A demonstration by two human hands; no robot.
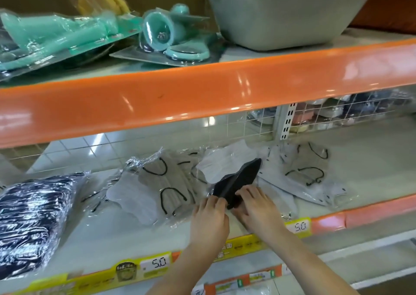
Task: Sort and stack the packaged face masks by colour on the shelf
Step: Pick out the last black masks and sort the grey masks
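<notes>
I see both hands at the shelf (pixel 371 171) front, left hand (pixel 209 222) just beside right hand (pixel 258 207), a mask packet (pixel 236 180) between them. A stack of packets (pixel 31 222) lies far left; loose packets (pixel 157 182) spread behind. A tub (pixel 281 13) sits on the upper shelf (pixel 202 92).

Two bare forearms, reaching up from below the yellow price strip (pixel 144 270). No sleeves in view on either. Left hand (pixel 208 221) and right hand (pixel 256 207) above that strip: ungloved, short plain nails. Slender wrists, forearms widening toward the frame's lower edge below the strip.
</notes>
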